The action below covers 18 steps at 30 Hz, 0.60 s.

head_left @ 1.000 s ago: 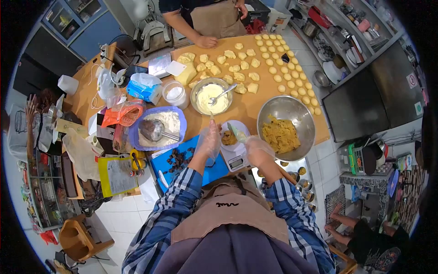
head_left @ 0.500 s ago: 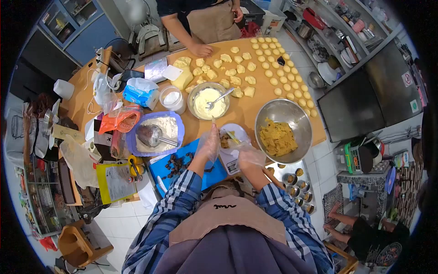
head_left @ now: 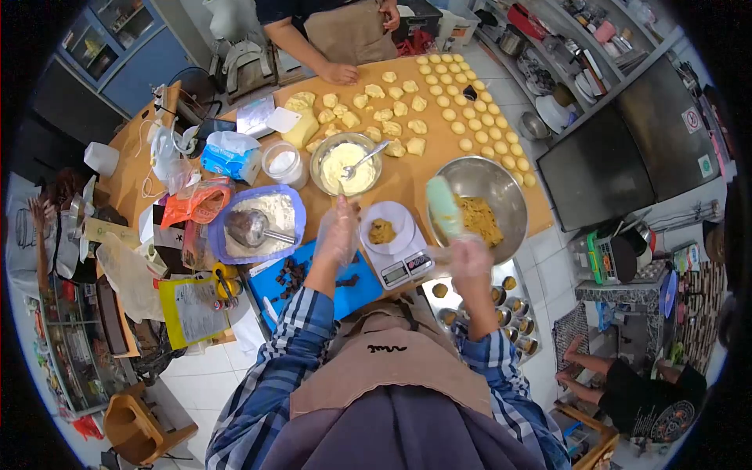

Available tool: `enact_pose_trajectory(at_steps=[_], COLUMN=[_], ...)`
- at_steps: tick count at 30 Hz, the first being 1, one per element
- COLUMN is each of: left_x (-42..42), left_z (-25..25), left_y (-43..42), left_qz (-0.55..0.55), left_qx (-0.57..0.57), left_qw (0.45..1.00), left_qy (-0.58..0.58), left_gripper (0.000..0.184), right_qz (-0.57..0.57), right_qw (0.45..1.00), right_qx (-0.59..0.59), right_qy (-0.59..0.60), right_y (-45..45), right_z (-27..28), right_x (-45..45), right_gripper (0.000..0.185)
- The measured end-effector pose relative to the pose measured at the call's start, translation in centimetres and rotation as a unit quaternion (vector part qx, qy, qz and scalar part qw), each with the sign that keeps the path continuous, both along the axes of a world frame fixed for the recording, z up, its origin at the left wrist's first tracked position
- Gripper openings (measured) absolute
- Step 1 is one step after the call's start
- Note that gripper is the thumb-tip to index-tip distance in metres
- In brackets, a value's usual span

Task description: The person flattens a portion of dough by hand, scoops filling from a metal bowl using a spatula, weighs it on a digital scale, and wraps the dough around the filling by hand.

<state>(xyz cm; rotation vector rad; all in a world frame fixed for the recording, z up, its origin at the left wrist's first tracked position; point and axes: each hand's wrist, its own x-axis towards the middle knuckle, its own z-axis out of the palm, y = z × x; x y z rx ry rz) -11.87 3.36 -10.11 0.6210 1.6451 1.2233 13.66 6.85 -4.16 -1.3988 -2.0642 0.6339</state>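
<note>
My right hand (head_left: 470, 257), in a clear plastic glove, is closed around a spatula with a pale green blade (head_left: 443, 205). The blade stands over the left side of a steel mixing bowl (head_left: 513, 185) of brown-yellow cookie dough (head_left: 479, 222). My left hand (head_left: 337, 235), also gloved, has its fingers together beside the scale; a thin pale tip shows above them, too small to name. Between my hands is a white kitchen scale (head_left: 398, 272), its dish (head_left: 403, 227) holding a lump of dough (head_left: 381, 231). Chocolate chunks (head_left: 294, 276) lie on a blue mat (head_left: 319, 302) below my left hand.
Beyond the scale stands a bowl of cream-coloured mixture (head_left: 345, 168) with a spoon. A purple tub of flour (head_left: 274, 207) is at left. Small metal moulds (head_left: 517, 321) sit on a tray at right. Across the table, a co-worker's hand (head_left: 340, 74) rests near dough pieces.
My right hand has carried the spatula from the scale's dish rightward to the mixing bowl. My left hand has shifted slightly left, and the dough lump in the dish now shows fully.
</note>
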Motion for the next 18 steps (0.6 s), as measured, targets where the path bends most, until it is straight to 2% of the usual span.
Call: enact_pose_trajectory(at_steps=[2, 5, 8, 9, 12, 13, 16, 18], left_x=[-0.1, 0.0, -0.3, -0.4, -0.5, -0.5, -0.5, -0.6], left_z=[2.2, 3.5, 3.6, 3.6, 3.6, 3.5, 3.4, 3.4], left_y=[-0.6, -0.7, -1.1, -1.5, -2.1, -2.1, -2.2, -2.6], left_qz=[0.020, 0.061, 0.086, 0.095, 0.097, 0.102, 0.117, 0.121], left_qx=[0.033, 0.054, 0.066, 0.066, 0.082, 0.085, 0.096, 0.096], left_qw=[0.999, 0.994, 0.991, 0.990, 0.988, 0.987, 0.982, 0.982], left_qy=[-0.012, -0.069, -0.082, -0.084, -0.081, -0.092, -0.113, -0.110], left_gripper=[0.078, 0.078, 0.075, 0.074, 0.074, 0.074, 0.074, 0.074], right_qz=[-0.052, -0.024, -0.115, -0.191, -0.124, -0.039, -0.060, -0.036], right_qw=[0.997, 0.981, 0.964, 0.943, 0.953, 0.953, 0.972, 0.965], right_qx=[0.053, 0.008, -0.174, -0.225, -0.172, -0.066, -0.047, -0.060], right_qy=[-0.005, -0.194, -0.166, -0.151, -0.216, -0.294, -0.225, -0.254], right_y=[0.5, 2.6, 3.4, 4.2, 3.7, 4.5, 4.1, 3.8], right_z=[-0.6, -2.0, -0.5, -1.3, 0.6, -3.2, -2.8, -1.5], right_x=[2.2, 5.2, 5.8, 5.9, 6.0, 8.2, 7.9, 7.5], right_gripper=[0.024, 0.024, 0.027, 0.034, 0.031, 0.027, 0.024, 0.024])
